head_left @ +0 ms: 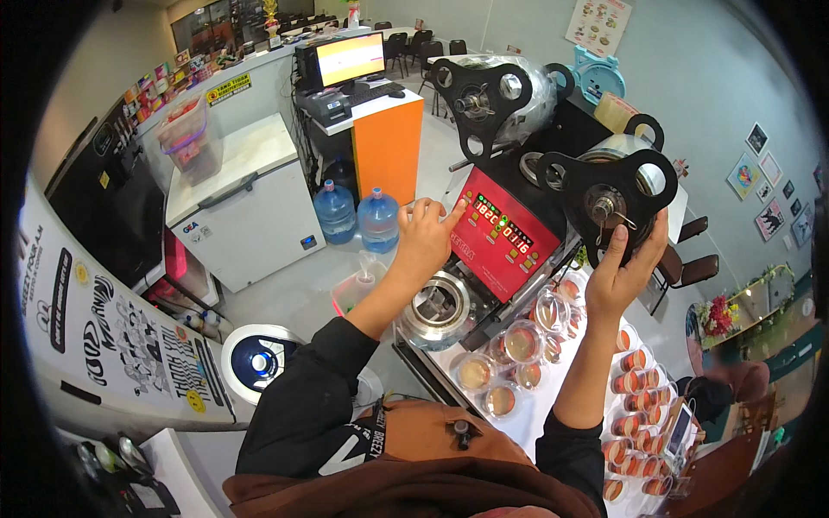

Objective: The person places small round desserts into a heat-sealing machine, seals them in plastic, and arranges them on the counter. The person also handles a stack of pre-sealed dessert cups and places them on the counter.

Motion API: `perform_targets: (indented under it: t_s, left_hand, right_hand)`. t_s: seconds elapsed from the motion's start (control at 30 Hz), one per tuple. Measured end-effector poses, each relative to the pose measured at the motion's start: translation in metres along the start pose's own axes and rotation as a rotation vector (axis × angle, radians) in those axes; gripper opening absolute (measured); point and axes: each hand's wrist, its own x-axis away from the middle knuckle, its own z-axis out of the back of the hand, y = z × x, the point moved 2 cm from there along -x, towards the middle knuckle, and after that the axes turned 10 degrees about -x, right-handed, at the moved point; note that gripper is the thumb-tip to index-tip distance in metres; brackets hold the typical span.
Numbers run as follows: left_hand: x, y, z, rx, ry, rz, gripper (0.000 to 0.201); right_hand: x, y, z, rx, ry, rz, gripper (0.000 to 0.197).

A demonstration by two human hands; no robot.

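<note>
A cup sealing machine with a red control panel [508, 233] and lit digital displays stands in front of me. My left hand [423, 240] reaches to the panel's upper left corner. Its index finger is stretched out and touches the panel by the buttons; the other fingers are apart and hold nothing. My right hand [623, 278] grips the lower edge of a black three-lobed bracket [611, 194], thumb on the near side. A second such bracket [480, 102] with a wrapped roll [528, 102] sits farther left. Below the panel is a round metal cup holder [434, 309].
Several filled plastic cups [501, 401] crowd the white table beside the machine, with more at the right. Two blue water jugs [378, 220], a white chest freezer [250, 207] and a counter with a monitor [350, 59] stand beyond. A round-lidded bin [259, 361] is at left.
</note>
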Motion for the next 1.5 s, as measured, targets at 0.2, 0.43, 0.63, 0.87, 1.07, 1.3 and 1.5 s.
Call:
perform_targets:
  t_s: [0.2, 0.43, 0.63, 0.87, 1.07, 1.3, 1.5]
  left_hand:
    - [-0.005, -0.003, 0.000, 0.100, -0.095, 0.020, 0.054]
    - [-0.010, -0.008, 0.006, 0.137, -0.151, 0.044, 0.058]
    - [-0.008, -0.022, 0.005, 0.141, -0.162, 0.003, 0.071]
    - [-0.014, -0.025, 0.011, 0.079, -0.084, -0.076, 0.068]
    - [-0.020, -0.028, 0.019, 0.053, -0.220, -0.102, 0.070]
    - [-0.018, -0.027, 0.010, 0.062, -0.149, -0.143, 0.069]
    - [-0.018, -0.026, 0.013, 0.035, -0.176, -0.141, 0.072]
  right_hand:
    - [0.002, 0.000, -0.004, 0.080, 0.012, 0.035, 0.059]
    - [-0.005, -0.004, -0.004, 0.067, -0.014, 0.052, 0.057]
    - [-0.005, 0.002, -0.004, 0.059, -0.020, 0.064, 0.058]
    - [-0.006, 0.002, -0.002, 0.045, -0.035, 0.060, 0.059]
    - [-0.003, 0.008, 0.000, -0.079, -0.009, 0.000, 0.058]
    - [-0.010, 0.012, 0.003, -0.196, -0.020, -0.012, 0.057]
    - [-0.022, 0.010, 0.008, -0.237, -0.049, -0.019, 0.058]
